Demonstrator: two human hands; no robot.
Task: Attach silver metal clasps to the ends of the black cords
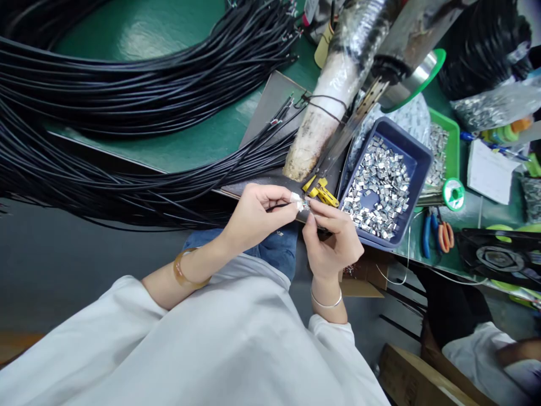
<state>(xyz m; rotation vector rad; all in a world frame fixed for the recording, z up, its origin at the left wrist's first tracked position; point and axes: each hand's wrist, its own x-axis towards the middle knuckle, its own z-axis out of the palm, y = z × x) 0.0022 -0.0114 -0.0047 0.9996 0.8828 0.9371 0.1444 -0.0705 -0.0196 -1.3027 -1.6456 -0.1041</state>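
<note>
In front of my lap, the fingertips of both hands meet around a small metal connector (305,204). My left hand (264,217) pinches it from the left, with white tape wrapped on a fingertip. From the right, my right hand (332,239) closes thumb and forefinger on it. Whether a cable runs into it is hidden by my fingers. Just beyond the fingertips sits a yellow tool (322,192) at the bench edge. A bundle of black cables (203,183) with stripped ends passes behind my left hand. Loose metal shells (380,186) fill a blue bin (416,149) beside my right hand.
A plastic-wrapped post (319,118) rises past the yellow tool. Farther right are a green tray (454,141), a solder spool (453,194), blue-handled pliers (426,235) and a paper pad (490,172). Another person's sleeve (482,361) shows at lower right, near a cardboard box (418,375).
</note>
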